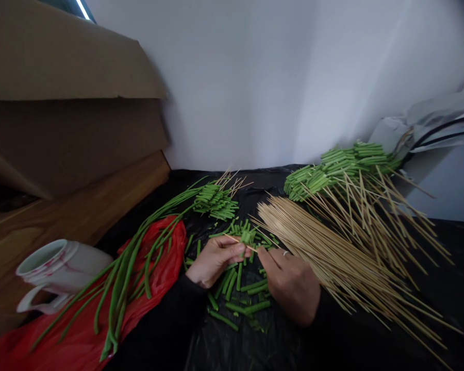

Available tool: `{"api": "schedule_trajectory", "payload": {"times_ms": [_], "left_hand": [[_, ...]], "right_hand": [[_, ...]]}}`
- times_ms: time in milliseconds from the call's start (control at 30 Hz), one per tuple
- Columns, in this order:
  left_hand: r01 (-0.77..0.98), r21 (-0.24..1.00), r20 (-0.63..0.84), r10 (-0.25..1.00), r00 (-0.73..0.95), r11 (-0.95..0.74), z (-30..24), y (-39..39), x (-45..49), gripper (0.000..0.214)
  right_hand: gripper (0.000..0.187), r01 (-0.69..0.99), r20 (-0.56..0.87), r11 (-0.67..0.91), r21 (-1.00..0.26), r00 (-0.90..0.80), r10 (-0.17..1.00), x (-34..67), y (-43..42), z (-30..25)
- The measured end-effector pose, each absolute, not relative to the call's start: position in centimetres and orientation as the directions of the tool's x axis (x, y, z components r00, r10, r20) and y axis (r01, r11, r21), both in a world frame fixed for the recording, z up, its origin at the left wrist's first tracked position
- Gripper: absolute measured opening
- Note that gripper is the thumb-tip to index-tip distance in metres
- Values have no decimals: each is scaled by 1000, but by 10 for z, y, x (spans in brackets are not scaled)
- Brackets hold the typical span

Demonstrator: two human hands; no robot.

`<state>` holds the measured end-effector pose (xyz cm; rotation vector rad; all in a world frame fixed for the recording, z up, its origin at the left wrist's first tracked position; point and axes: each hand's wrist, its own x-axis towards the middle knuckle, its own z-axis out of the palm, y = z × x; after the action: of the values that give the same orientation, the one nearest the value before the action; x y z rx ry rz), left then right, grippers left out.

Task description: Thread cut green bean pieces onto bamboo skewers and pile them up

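Observation:
Between my hands is a thin wooden skewer with short pieces of green bean threaded side by side on it. My left hand pinches a bean piece at the skewer, thumb against fingers. My right hand, wearing a ring, is closed round the skewer's other end. Loose cut bean pieces lie scattered beneath and around both hands. A thick bundle of bare skewers lies just right of my right hand.
Finished bean skewers are piled at the back right, a smaller stack at the back centre. Long whole beans lie on a red plastic bag. A white mug lies tilted at left, near a cardboard box. Black plastic sheeting covers the surface.

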<state>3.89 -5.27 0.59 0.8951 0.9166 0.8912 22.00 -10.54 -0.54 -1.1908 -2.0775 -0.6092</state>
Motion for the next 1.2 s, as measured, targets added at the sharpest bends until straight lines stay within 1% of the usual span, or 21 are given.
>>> {"api": "schedule_trajectory", "payload": {"times_ms": [133, 300, 367, 433, 467, 500, 567, 633, 700, 767, 867, 933, 1033, 1100, 1133, 1200], "left_hand": [[-219, 917, -248, 908, 339, 332, 4, -55, 46, 27], [-177, 958, -165, 938, 305, 226, 8, -55, 46, 35], [-95, 986, -102, 953, 285, 134, 10, -56, 46, 31], [62, 998, -31, 950, 310, 13, 10, -58, 47, 24], [162, 984, 6, 936, 353, -68, 9, -59, 47, 23], [262, 951, 44, 910, 413, -165, 9, -61, 48, 25], [418, 832, 93, 834, 543, -365, 7, -63, 47, 27], [495, 704, 98, 760, 643, -509, 7, -64, 46, 31], [535, 618, 74, 720, 690, -577, 7, -63, 44, 35], [551, 559, 54, 690, 722, -620, 9, -61, 42, 35], [555, 494, 45, 657, 753, -669, 12, -60, 40, 22], [568, 447, 65, 658, 750, -691, 13, -61, 40, 12], [581, 402, 126, 671, 731, -708, 15, -63, 40, 13], [583, 444, 182, 706, 685, -680, 15, -63, 39, 15], [580, 496, 211, 738, 641, -646, 14, -62, 38, 14], [552, 644, 242, 825, 510, -530, 13, -59, 36, 13]], "right_hand": [[24, 869, 741, 493, 49, -362, 565, 217, -104, -6], [24, 886, 723, 460, 53, -352, 595, 231, -98, -3], [24, 916, 748, 400, 34, -289, 597, 242, -93, -1], [26, 941, 763, 337, 35, -243, 599, 252, -88, -1], [27, 944, 771, 329, 40, -239, 590, 255, -86, -1], [28, 945, 775, 323, 46, -238, 586, 258, -85, -1], [29, 945, 778, 322, 53, -241, 580, 259, -84, 0], [28, 944, 780, 325, 53, -242, 577, 257, -85, 1], [28, 943, 775, 330, 51, -246, 582, 255, -87, 2], [27, 942, 765, 332, 52, -251, 593, 253, -88, 2], [26, 944, 776, 326, 58, -248, 580, 252, -88, 2], [26, 940, 794, 335, 68, -254, 552, 252, -87, 1], [27, 934, 793, 351, 72, -267, 547, 252, -86, 0], [26, 936, 789, 346, 68, -263, 555, 252, -86, 0], [26, 937, 789, 343, 65, -259, 557, 252, -87, 0], [26, 938, 792, 344, 54, -250, 558, 252, -87, 1]]}}
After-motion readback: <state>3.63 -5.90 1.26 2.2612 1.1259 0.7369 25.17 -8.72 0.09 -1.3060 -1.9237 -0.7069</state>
